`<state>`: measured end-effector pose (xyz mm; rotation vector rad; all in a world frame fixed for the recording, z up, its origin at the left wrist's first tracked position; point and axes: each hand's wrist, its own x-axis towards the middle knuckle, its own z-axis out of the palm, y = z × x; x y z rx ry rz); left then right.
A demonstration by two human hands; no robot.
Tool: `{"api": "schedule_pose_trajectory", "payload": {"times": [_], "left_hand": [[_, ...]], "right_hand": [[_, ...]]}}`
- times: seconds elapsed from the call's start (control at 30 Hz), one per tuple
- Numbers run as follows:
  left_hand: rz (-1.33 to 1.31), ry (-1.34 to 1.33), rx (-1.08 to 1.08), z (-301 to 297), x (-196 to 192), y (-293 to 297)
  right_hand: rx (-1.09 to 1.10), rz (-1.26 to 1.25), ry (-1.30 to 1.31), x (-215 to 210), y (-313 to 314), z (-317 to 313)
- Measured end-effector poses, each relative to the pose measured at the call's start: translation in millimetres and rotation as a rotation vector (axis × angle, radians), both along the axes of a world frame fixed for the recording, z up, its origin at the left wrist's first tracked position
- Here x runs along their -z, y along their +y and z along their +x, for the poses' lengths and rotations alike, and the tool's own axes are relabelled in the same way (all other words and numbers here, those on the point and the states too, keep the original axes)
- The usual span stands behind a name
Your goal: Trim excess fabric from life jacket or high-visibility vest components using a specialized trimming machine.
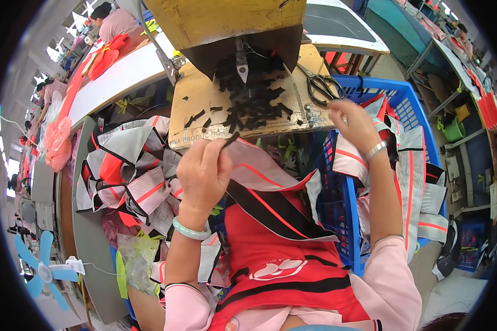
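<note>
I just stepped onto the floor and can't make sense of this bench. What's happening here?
A person is handling sewn fabric pieces at a wooden work board. The left hand pinches a small black strip against a grey and red panel lying over the lap. The right hand is raised near the scissors, its grip unclear. More black strips are heaped on the board. Similar panels fill the blue basket at right and a pile at left.
</note>
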<state>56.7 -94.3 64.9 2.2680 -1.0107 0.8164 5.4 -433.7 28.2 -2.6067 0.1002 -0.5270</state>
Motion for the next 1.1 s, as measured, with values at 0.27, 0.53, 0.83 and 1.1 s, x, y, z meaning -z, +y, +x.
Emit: {"api": "schedule_pose_trajectory", "payload": {"times": [0.27, 0.53, 0.83, 1.1], "left_hand": [[-0.214, 0.416, 0.203, -1.0, -6.4, -8.4], [-0.532, 0.979, 0.289, 9.3, 9.6, 2.2], [-0.559, 1.005, 0.357, 4.1, 9.5, -6.8], [-0.425, 1.099, 0.456, -6.1, 2.7, -6.7]], "right_hand": [[0.321, -0.364, 0.268, 32.4, -41.7, 93.9], [-0.008, 0.466, 0.127, 52.3, -64.6, 23.9], [-0.386, 0.53, 0.203, 20.7, 119.9, -77.0], [-0.336, 0.357, 0.068, 6.5, 136.5, -72.5]]}}
